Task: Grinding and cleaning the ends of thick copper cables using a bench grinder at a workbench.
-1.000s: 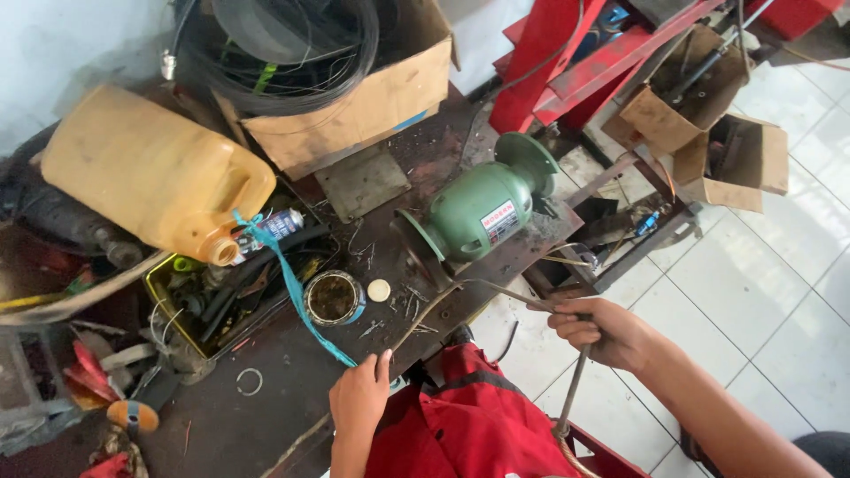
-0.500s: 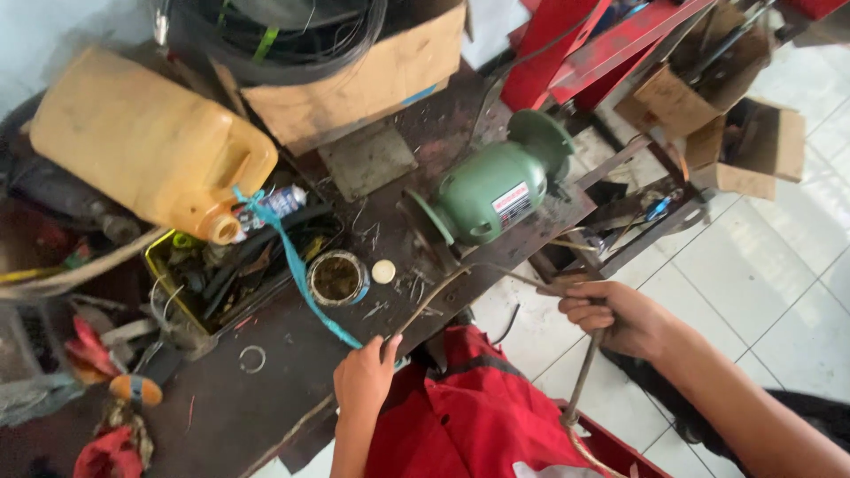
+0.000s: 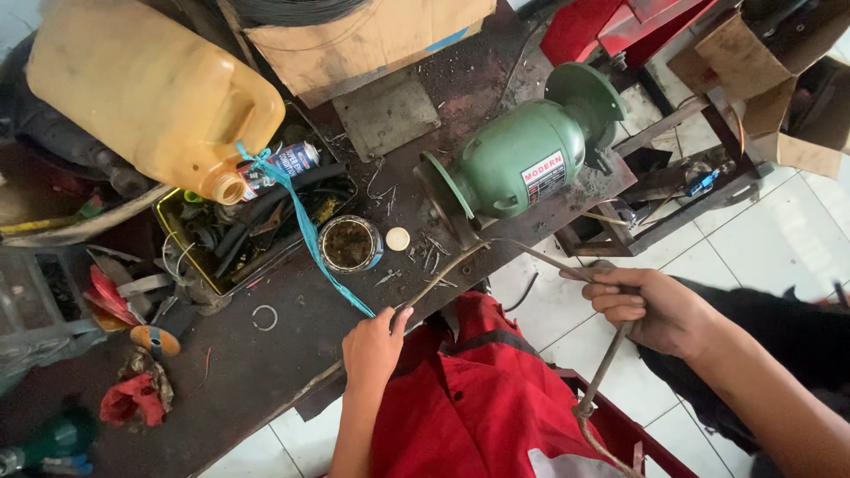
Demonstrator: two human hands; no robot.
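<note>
Bent metal rod [image 3: 496,250], thin and rusty, running from the left hand [image 3: 372,350] up over the tabletop [image 3: 266,372] edge, past the foot of the green bench grinder [image 3: 522,159], then across to the right hand [image 3: 651,310] and down past the red garment [image 3: 478,398]. Left fingers [image 3: 398,320] closed narrowly around the rod's lower left stretch at the tabletop's front edge, just beside the end of the blue plastic strap [image 3: 305,230]. Right fingers [image 3: 611,296] wrapped fully round the rod out over the white tiled floor [image 3: 797,239], well clear of the tabletop, fist tight. Rod kinked close to the grinder's near wheel guard; touching or just short of it, cannot tell.

On the dark, dirty tabletop: round open tin [image 3: 350,243] of brownish stuff, with a small pale lid [image 3: 397,238] just beside it on the right. Yellow jerrycan [image 3: 150,93] lying on its side at upper left, blue strap tied at its neck. Beneath the spout, a tray of tools and hoses [image 3: 257,226] with a spray can [image 3: 283,164] resting on top. Cardboard box [image 3: 372,35] at the top edge, flat metal plate [image 3: 385,111] below it. Small metal ring [image 3: 264,317] lying loose near the front, red rag [image 3: 128,398] at lower left.
</note>
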